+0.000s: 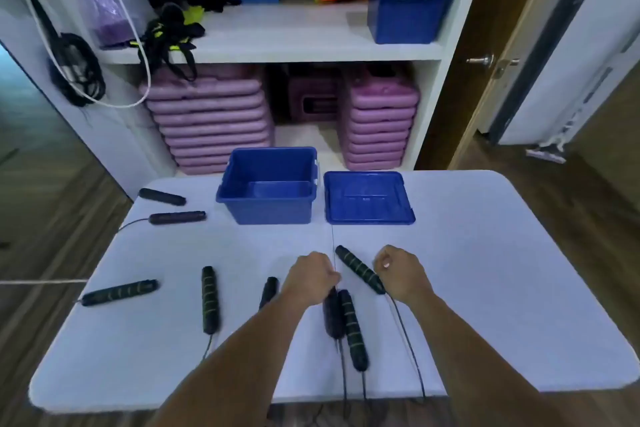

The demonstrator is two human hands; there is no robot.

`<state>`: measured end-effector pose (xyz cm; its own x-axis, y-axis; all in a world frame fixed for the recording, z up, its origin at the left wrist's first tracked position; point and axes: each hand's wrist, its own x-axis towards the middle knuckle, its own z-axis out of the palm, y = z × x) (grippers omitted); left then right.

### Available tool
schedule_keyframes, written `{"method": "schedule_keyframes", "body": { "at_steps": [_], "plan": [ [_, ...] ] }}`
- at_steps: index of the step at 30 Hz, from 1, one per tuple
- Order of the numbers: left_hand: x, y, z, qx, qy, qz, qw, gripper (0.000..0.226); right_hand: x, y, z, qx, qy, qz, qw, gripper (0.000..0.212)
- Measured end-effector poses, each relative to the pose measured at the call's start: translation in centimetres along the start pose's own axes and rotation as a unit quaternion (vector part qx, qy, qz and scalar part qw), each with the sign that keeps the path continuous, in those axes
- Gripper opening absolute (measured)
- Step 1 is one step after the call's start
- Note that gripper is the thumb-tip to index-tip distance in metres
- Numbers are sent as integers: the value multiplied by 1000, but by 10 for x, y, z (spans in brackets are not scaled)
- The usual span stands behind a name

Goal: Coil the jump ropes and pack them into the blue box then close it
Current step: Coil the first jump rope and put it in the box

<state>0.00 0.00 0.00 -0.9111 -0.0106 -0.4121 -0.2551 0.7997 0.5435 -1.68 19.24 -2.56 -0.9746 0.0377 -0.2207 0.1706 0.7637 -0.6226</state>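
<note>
**A:** Box (pixel 273 213) first. Stood where?

**B:** Stood open on the table (pixel 485 270), well beyond the left hand (pixel 313 276) and slightly to its left, bare blue floor showing inside. Spotted the lid (pixel 369 199) lying flat just beside the box, straight ahead of the right hand (pixel 401 272).

**A:** And the hands themselves?

**B:** Found the left hand curled round the far end of a dark handle (pixel 333 317), with that handle pointing back along the wrist. Found the right hand with fingers curled in, right against the near end of a striped handle (pixel 358 269). Could not tell whether pinching that end or the cord (pixel 404 333) trailing back beside the forearm.

**A:** Anything between them?

**B:** Saw that same striped handle slanting between the two hands. Saw a second striped handle (pixel 353 329) touching the dark handle's right side, below the left hand's knuckles.

**A:** Rest of the ropes?

**B:** Counted three more to the left of the left hand: a plain handle (pixel 269 291) nearest, then an upright striped handle (pixel 210 298), then a slanted striped handle (pixel 119 292) farthest out. Noticed two distant plain handles (pixel 162 196) (pixel 177 217) well beyond and left of that hand, about level with the box.
</note>
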Motion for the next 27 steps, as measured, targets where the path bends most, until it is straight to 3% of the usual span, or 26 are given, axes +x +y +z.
{"method": "schedule_keyframes", "body": {
  "at_steps": [4,7,19,24,27],
  "plan": [
    [4,0,48,57,-30,-59,996,32,19,27,11,-26,-68,13,997,34],
    [2,0,74,89,-50,-90,991,30,26,45,23,-37,-92,15,995,41],
    [-2,20,99,176,13,-111,978,18,24,62,28,-25,-112,24,993,19],
    [-4,22,95,62,22,-166,984,25,19,68,20,95,-129,84,983,15],
    [-5,18,87,-78,35,-180,980,30,11,68,13,289,-156,118,937,12]
  ]
}}
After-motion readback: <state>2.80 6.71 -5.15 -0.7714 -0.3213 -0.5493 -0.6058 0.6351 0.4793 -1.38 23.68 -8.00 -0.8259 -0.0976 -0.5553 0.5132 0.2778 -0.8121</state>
